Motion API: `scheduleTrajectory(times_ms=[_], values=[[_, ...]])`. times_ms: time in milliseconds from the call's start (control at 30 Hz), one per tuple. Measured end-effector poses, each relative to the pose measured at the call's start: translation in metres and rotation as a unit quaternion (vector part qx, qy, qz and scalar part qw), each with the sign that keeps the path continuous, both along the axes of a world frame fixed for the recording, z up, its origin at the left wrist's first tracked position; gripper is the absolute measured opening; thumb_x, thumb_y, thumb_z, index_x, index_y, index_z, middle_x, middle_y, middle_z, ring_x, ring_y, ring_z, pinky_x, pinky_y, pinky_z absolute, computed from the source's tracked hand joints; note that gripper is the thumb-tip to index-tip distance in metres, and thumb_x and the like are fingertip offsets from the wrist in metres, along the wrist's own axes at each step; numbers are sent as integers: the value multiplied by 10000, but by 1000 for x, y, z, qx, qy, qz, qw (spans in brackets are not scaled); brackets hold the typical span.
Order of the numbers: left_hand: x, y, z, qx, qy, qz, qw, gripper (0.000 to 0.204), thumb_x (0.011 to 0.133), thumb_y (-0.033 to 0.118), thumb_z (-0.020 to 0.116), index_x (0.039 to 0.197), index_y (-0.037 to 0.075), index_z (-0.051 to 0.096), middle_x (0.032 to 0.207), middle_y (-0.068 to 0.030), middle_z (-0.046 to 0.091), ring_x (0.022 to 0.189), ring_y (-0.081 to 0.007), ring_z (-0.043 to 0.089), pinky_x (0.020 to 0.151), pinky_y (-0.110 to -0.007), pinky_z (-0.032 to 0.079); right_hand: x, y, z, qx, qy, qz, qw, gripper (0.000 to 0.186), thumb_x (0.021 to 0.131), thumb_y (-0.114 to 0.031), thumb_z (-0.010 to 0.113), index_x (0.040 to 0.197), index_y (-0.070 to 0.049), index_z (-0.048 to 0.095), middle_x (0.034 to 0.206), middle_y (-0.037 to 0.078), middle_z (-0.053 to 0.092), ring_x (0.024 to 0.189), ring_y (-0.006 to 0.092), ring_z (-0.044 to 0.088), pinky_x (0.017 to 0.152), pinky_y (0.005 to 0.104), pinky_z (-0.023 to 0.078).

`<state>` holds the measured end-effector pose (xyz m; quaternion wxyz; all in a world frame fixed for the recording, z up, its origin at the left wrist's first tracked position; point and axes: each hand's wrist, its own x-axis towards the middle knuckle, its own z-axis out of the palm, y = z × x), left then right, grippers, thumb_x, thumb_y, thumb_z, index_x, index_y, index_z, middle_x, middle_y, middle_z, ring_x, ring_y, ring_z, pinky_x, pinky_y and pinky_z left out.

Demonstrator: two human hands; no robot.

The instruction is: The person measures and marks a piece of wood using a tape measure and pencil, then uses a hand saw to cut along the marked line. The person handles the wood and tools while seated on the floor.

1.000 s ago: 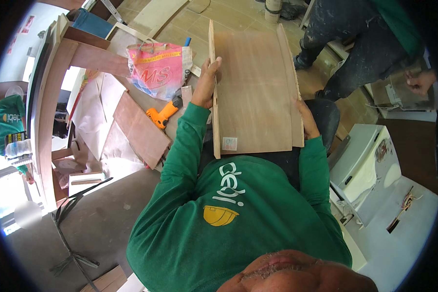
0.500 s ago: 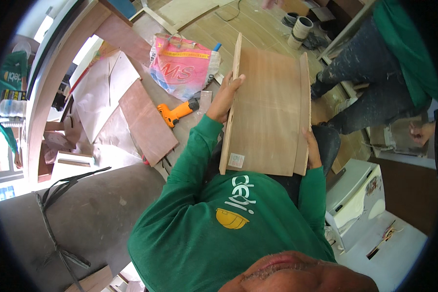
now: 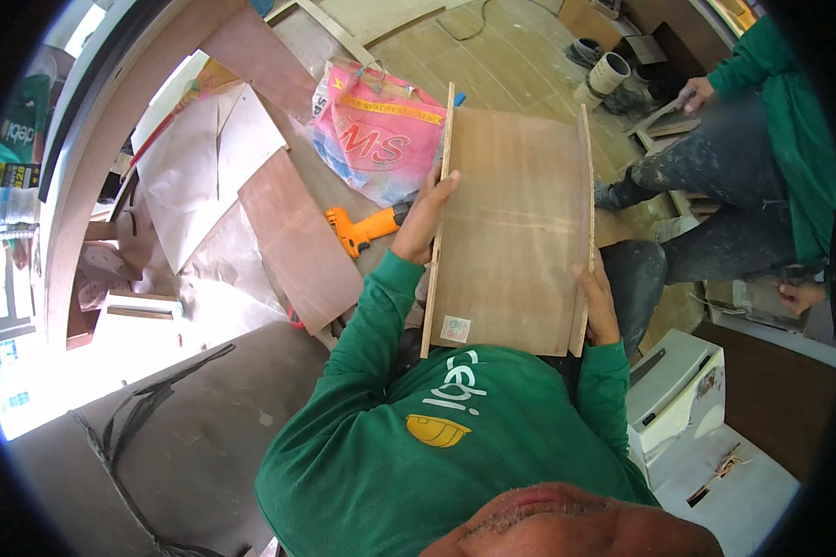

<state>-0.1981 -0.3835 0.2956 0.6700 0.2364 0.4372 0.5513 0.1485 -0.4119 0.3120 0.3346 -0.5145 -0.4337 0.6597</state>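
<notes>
A plywood drawer box [image 3: 511,223], a flat panel with a raised side strip along its left and right edges, rests over my lap. A small white sticker [image 3: 455,329] is on its near left corner. My left hand [image 3: 427,212] grips the left side strip, thumb on top and fingers mostly hidden outside it. On the opposite strip my right hand [image 3: 600,299] is closed near its close end, its fingers partly hidden. An orange cordless drill [image 3: 362,228] lies on the floor just left of my left hand.
Behind the drill stands a pink plastic sack [image 3: 376,130]. Thin plywood sheets [image 3: 297,241] lie to the left, above a dark rolled bundle [image 3: 176,436]. At right a co-worker in dusty trousers [image 3: 752,176] holds a strip of wood; a white appliance [image 3: 678,390] stands nearer.
The box now sits flatter and a little nearer me, both hands still on its sides. The co-worker has leaned in, and a hand with a wood strip now shows.
</notes>
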Motion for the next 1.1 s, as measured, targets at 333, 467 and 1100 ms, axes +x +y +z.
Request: scheduleTrajectory(times_ms=[333,467,1100], values=[[-136,-21,-8,15,26,135,990,676,1064,376,723,1618,71,483,1372,-55,648,1192,-158,658,976,-338,581,-130,45,1,107,38,125,986,957,1020,-265,743,1758,24,208,1721,219,414,1562,289,446,1286,393,355],[-194,-29,4,-7,37,157,987,678,1060,344,724,1629,69,480,1270,-36,663,1066,-133,673,849,-301,596,-205,43,-41,108,18,142,984,1053,990,-353,784,1743,51,169,1669,298,447,1533,390,474,1270,441,385],[-152,-29,-86,-87,638,157,749,1098,847,492,890,1681,51,329,1482,-376,552,1404,-545,505,1183,-566,472,-230,13,-89,122,-171,155,965,1115,929,-397,825,1717,56,180,1555,377,487,1420,522,449,1235,551,385]])
